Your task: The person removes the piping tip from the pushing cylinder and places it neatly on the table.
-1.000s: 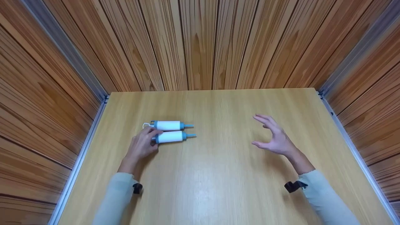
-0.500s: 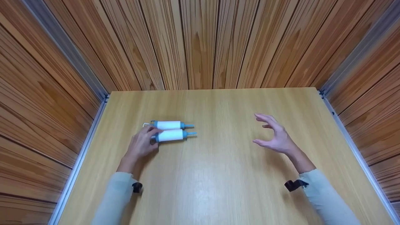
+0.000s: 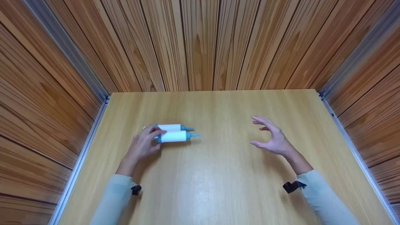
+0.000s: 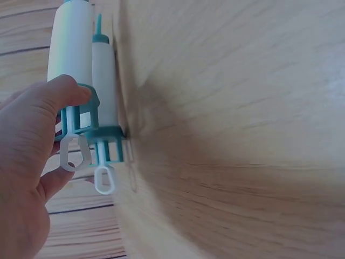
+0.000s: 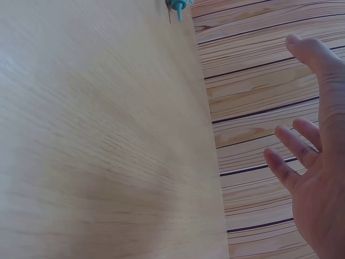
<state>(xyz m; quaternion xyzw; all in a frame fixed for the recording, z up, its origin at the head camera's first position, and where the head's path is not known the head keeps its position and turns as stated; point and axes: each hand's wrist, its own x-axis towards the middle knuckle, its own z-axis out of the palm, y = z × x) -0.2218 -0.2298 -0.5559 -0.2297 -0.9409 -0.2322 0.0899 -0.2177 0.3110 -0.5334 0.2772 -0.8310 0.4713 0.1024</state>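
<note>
1. While your left hand [image 3: 145, 142] pinches the near tube [image 3: 174, 136] at its left end, thumb and fingers clamped on it, your right hand [image 3: 275, 139] hovers well apart at the right, fingers spread and curved, holding nothing.
2. The near tube is over the left half of the table [image 3: 225, 162], its nozzle [image 3: 195, 135] pointing right; it looks just clear of the surface (a judgement from its shadow).
3. The far tube [image 3: 170, 127] lies just beyond it, pointing right too; whether the two touch, you cannot tell.
4. Your step in hand seems to be taking up the near tube alone.
5. Any next move calls for a firm pinch, since the tube's length hangs out to the right, and a path that avoids nudging the far tube.
</note>
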